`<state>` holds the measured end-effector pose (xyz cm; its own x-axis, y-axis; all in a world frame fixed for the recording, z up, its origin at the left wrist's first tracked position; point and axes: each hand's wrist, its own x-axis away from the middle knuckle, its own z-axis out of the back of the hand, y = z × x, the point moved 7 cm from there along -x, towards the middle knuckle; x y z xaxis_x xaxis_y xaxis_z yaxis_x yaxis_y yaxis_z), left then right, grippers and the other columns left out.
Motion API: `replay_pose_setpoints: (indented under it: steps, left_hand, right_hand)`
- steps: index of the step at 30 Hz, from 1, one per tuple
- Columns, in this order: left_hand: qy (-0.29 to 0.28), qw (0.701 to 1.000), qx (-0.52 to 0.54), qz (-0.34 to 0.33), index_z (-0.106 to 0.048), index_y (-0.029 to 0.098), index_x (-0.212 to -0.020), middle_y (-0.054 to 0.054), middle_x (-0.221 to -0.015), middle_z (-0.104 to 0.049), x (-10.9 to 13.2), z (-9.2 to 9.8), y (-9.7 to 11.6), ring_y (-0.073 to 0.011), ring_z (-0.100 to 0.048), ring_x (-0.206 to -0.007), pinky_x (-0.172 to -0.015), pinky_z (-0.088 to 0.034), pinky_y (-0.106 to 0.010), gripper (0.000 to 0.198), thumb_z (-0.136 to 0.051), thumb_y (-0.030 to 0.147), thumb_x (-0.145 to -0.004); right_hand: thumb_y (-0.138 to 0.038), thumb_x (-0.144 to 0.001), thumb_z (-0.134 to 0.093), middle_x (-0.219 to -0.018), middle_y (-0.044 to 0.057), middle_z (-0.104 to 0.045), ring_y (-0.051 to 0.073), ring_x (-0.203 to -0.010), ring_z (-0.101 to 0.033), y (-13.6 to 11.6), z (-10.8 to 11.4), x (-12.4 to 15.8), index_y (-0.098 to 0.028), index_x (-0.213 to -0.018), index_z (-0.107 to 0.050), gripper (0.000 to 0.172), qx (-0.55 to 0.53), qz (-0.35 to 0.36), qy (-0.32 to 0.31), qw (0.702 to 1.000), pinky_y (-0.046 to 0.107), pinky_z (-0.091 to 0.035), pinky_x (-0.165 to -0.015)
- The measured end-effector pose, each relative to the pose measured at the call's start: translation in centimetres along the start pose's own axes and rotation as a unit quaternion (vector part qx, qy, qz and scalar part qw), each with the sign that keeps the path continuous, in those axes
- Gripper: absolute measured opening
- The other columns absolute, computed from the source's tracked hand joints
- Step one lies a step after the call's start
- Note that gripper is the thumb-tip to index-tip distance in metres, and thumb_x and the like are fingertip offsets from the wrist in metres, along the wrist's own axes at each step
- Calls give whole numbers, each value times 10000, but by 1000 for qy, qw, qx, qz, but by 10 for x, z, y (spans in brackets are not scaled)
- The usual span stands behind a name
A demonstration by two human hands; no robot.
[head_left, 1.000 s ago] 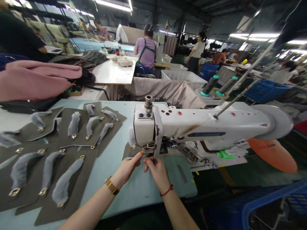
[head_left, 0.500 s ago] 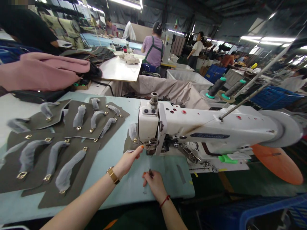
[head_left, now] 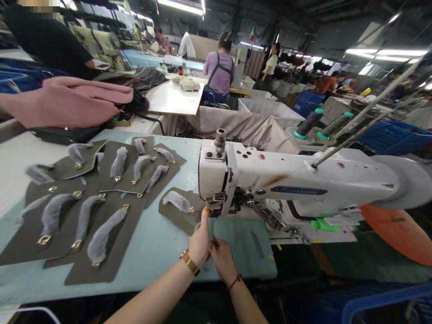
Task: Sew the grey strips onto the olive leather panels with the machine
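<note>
My left hand [head_left: 200,238] rests on the pale green table [head_left: 158,245] under the head of the white sewing machine [head_left: 286,182]. One orange-nailed fingertip reaches up to the presser foot and the other fingers are bunched together; what they pinch is hidden. Just right of it and touching it, my right hand [head_left: 221,257] is closed on a small dark tool [head_left: 213,243], perhaps thread snips. An olive fabric piece [head_left: 175,211] with a grey wrapped strap and gold buckle lies flat just left of the needle.
Several more olive pieces [head_left: 84,211] with wrapped straps lie spread over the left of the table. Pink fabric [head_left: 67,101] is piled at the back left. Thread cones [head_left: 308,122] stand behind the machine. Other people work at tables farther back. A blue crate [head_left: 381,306] sits at the lower right.
The olive piece has come out from under the machine head to its left. My left hand shifted right against my right hand, which dropped from the needle to the table.
</note>
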<state>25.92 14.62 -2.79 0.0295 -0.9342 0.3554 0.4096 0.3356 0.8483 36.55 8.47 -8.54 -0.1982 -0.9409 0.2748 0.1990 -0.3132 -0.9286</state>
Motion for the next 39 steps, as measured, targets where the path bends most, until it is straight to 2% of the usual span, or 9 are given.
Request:
replay_pose_setpoints:
  steps: [3, 7, 12, 15, 18, 21, 25, 32, 39]
  left_hand:
    - [-13, 1000, 21, -7, -520, 273, -1318, -80, -979, -676, 0, -5, 0, -303, -614, -836, -702, -392, -331, 629, -639, 357, -707]
    - [8, 979, 202, -20, -571, 194, -1188, -105, -1058, -650, 6, 3, -25, -267, -599, -950, -756, -457, -319, 541, -506, 577, -812]
    - [73, 982, 164, -63, -364, 215, -1369, -119, -1399, -415, 3, 61, -78, -267, -454, -1229, -945, -442, -365, 605, -390, 584, -890]
    - [51, 968, 0, -246, -452, 189, -1316, -122, -1389, -412, -21, 93, -49, -268, -367, -1299, -1104, -275, -435, 488, -370, 481, -935]
    - [-91, 891, -135, -424, -498, 192, -1298, -114, -1443, -377, -43, 87, 2, -281, -315, -1339, -1124, -235, -468, 449, -369, 433, -942]
    - [-185, 809, -222, -511, -372, 172, -1414, -130, -1500, -299, -59, 73, 37, -303, -226, -1387, -1136, -191, -489, 560, -396, 447, -928]
    - [-226, 755, -278, -549, -353, 195, -1434, -130, -1440, -399, -68, 61, 54, -313, -314, -1345, -1131, -205, -487, 628, -460, 488, -889]
    - [-168, 725, -335, -578, -525, 277, -1317, -92, -1284, -505, -55, 68, 69, -293, -462, -1185, -1103, -276, -459, 548, -519, 552, -843]
    - [-129, 720, -394, -557, -507, 309, -1330, -94, -1263, -459, -41, 68, 69, -304, -417, -1173, -1052, -325, -446, 533, -479, 564, -863]
  right_hand:
    - [-342, -838, -484, -491, -4, -579, 154, -505, -557, -2, 2, 0, -180, -591, -578, 310, -22, -8, 24, 999, 245, -400, -546]
    - [-455, -878, -458, -541, 22, -622, 187, -612, -612, -15, 12, 1, -173, -649, -638, 405, -44, -6, 71, 996, 280, -449, -664]
    - [-502, -900, -442, -746, 52, -690, 203, -855, -630, -49, 25, 1, -189, -650, -671, 462, -54, 26, 124, 990, 278, -426, -832]
    - [-533, -890, -437, -657, 44, -653, 214, -792, -623, -70, 24, -5, -195, -681, -689, 471, -56, 45, 139, 988, 276, -448, -741]
    - [-584, -869, -425, -531, 25, -567, 201, -645, -586, -83, 15, -15, -190, -673, -680, 509, -65, 45, 142, 987, 265, -426, -595]
    - [-616, -841, -439, -482, 2, -504, 172, -553, -530, -89, 6, -24, -180, -650, -639, 516, -72, 43, 157, 984, 252, -381, -514]
    - [-614, -815, -470, -449, -25, -443, 138, -479, -454, -90, 2, -29, -179, -630, -581, 485, -76, 45, 171, 981, 238, -329, -453]
    - [-575, -809, -493, -438, -49, -387, 119, -439, -383, -83, 6, -34, -185, -622, -538, 436, -89, 50, 148, 984, 237, -292, -432]
    - [-563, -812, -505, -465, -37, -416, 133, -488, -421, -76, 10, -36, -177, -632, -560, 430, -92, 58, 127, 986, 236, -312, -474]
